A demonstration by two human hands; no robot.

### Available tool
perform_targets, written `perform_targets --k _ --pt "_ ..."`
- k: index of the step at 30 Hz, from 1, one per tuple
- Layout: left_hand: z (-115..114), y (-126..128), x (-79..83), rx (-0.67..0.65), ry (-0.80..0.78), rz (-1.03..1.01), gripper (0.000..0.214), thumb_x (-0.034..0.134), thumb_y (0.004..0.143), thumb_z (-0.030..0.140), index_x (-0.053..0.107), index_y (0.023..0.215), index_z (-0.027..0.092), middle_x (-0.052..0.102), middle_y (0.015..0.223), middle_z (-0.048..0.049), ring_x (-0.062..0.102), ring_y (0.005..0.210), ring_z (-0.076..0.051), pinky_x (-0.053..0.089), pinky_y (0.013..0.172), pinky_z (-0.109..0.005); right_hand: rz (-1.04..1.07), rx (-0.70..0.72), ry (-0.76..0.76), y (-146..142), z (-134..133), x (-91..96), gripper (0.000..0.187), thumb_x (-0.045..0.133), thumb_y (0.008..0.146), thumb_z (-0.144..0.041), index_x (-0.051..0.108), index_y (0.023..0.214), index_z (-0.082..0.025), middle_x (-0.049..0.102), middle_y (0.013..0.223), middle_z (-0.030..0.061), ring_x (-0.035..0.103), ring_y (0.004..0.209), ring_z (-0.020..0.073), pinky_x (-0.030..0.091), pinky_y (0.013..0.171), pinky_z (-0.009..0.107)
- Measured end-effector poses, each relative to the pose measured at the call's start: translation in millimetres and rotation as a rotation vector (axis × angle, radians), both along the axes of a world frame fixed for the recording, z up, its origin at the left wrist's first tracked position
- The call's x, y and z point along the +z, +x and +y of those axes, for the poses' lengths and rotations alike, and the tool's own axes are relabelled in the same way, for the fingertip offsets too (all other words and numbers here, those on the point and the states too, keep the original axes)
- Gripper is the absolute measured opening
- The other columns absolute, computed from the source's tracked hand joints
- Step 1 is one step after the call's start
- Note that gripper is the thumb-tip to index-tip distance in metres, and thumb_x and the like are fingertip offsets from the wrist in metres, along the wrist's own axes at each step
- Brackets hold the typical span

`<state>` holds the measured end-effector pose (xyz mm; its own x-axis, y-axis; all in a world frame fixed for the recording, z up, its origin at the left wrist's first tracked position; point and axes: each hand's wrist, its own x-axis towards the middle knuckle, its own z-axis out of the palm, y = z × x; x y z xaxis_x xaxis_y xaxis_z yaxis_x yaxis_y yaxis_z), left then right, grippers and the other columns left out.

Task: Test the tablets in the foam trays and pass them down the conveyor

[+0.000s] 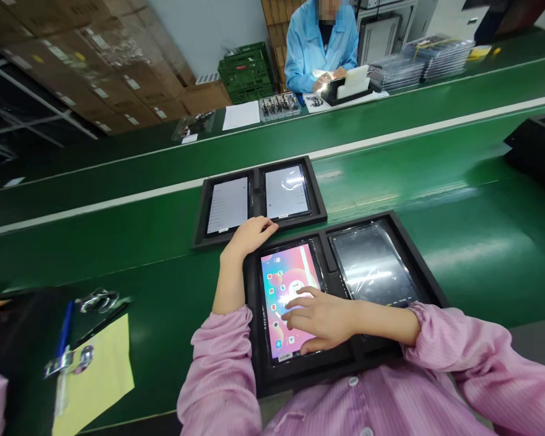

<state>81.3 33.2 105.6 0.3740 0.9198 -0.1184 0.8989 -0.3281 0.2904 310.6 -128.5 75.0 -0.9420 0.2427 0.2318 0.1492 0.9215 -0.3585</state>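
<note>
**Counts.** Three black trays, one cut off at right; four tablets, two per full tray; two hands, left hand and right hand; one blue pen; one yellow sheet; one co-worker.

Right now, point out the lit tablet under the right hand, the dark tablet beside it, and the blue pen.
Lit tablet [281, 272], head view, on the upper part of its pink screen.
Dark tablet [372, 263], head view, on the middle of its unlit screen.
Blue pen [65, 327], head view, on its barrel.
</note>
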Motion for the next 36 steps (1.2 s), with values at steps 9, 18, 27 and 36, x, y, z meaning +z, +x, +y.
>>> perform_targets --k 9,18,27,36 --pt "-12.0 11.3 6.0 -0.093 -0.082 -0.004 0.058 0.043 0.093 0.060 0.059 0.131 0.018 0.060 0.136 -0.0123 0.052 0.127 -0.032 0.041 0.109 -0.048 0.066 -0.154 -0.038 25.8 31.0 4.9 0.022 0.049 0.102 -0.030 0.064 0.091 -0.019 0.071 0.081 0.0023 0.059 0.079 0.0169 0.037 0.078 0.032" --pt "-10.3 19.9 -0.2 -0.156 -0.064 -0.019 0.057 0.038 0.097 0.058 0.054 0.139 0.022 0.056 0.143 -0.0108 0.050 0.133 -0.030 0.038 0.112 -0.047 -0.022 -0.665 0.134 26.0 48.0 -8.3 0.037 0.062 0.095 -0.043 0.062 0.116 -0.013 0.067 0.125 0.0192 0.053 0.122 0.0343 0.030 0.107 0.056" --pt "-11.4 27.3 0.4 -0.208 -0.100 -0.063 0.062 0.040 0.097 0.058 0.046 0.146 0.021 0.048 0.153 -0.0118 0.042 0.142 -0.029 0.033 0.117 -0.051 -0.051 -0.077 -0.011 4.1 11.0 5.3 0.041 0.054 0.099 -0.051 0.063 0.121 -0.017 0.069 0.127 0.0115 0.054 0.127 0.0280 0.032 0.110 0.049" --pt "-10.4 23.4 -5.3 -0.317 -0.105 -0.171 0.070 0.053 0.091 0.060 0.043 0.149 0.023 0.043 0.157 -0.0108 0.038 0.145 -0.029 0.029 0.121 -0.048 0.032 -0.036 -0.207 27.1 25.4 23.2 0.026 0.058 0.100 -0.037 0.068 0.083 -0.019 0.070 0.071 -0.0010 0.062 0.075 0.0149 0.040 0.084 0.030"
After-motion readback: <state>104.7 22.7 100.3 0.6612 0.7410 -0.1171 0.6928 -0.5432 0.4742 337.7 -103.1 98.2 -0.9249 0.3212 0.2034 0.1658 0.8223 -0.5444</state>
